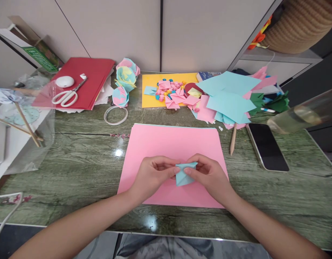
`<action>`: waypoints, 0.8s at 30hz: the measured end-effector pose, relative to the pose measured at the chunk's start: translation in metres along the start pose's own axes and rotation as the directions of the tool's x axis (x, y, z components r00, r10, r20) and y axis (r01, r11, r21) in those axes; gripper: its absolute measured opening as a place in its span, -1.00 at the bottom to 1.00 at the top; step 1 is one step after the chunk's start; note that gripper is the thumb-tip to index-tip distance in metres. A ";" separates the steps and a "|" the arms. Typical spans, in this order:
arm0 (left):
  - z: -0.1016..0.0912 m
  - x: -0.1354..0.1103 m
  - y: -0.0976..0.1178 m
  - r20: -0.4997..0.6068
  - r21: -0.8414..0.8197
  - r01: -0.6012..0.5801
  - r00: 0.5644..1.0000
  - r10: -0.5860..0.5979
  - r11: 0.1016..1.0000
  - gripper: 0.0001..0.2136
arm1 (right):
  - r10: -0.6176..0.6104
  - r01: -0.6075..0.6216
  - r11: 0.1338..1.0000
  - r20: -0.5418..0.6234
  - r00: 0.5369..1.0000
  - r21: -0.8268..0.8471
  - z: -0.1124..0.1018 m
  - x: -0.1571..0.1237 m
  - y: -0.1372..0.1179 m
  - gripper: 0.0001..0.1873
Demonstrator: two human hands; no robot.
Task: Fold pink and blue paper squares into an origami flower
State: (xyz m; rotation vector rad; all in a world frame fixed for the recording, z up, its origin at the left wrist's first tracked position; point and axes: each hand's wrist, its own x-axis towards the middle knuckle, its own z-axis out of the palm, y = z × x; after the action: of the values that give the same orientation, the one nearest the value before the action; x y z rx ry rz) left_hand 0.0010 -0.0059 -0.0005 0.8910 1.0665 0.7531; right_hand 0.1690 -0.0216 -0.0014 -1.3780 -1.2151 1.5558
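A small folded piece of light blue paper [185, 177] is held up between both hands, with crease lines across its face. My left hand [155, 172] pinches its left edge between thumb and fingers. On the right side, my right hand [209, 172] grips the same piece, its thumb pressed flat on the front and the fingers behind. Both hands are over a stack of pink paper sheets [166, 140] on the green wood-patterned table [82, 158]. The back of the folded paper is hidden from me.
At the back left, white-handled scissors [65, 98] and a white case [64, 81] lie on red paper [93, 75]. Folded paper balls [125, 77], a tape roll [115, 115], small folded pieces [178, 95], and blue sheets [230, 100] line the back. A phone [267, 145] lies right, beside a bottle [298, 117].
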 end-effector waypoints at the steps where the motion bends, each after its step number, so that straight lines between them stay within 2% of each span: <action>1: 0.000 0.000 0.000 -0.005 0.000 0.002 1.000 -0.002 1.000 -0.86 | 0.002 -0.002 1.000 0.000 1.000 0.005 0.000 0.000 0.000 -0.87; 8: -0.001 0.000 -0.004 -0.048 -0.011 -0.034 0.998 0.034 0.999 -0.88 | 0.062 -0.062 0.988 0.005 0.998 0.139 -0.004 0.002 0.003 -0.82; 13: -0.002 0.001 -0.005 -0.051 0.008 -0.047 0.998 0.048 0.999 -0.87 | 0.071 -0.069 0.985 -0.006 0.997 0.155 -0.005 0.001 0.004 -0.81; 19: 0.000 0.000 -0.004 -0.060 0.026 -0.060 0.996 0.062 0.998 -0.88 | 0.051 -0.048 0.991 -0.019 0.999 0.129 -0.004 0.000 0.003 -0.83; 24: -0.001 0.001 -0.004 -0.064 0.075 -0.097 0.993 0.102 0.992 -0.86 | 0.016 -0.015 1.000 -0.053 0.998 0.023 -0.004 0.000 0.001 -0.84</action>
State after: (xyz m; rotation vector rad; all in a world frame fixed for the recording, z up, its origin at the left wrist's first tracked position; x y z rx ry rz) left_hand 0.0008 -0.0066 -0.0041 0.9919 1.1212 0.8377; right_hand 0.1734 -0.0215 -0.0022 -1.4086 -1.1535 1.5292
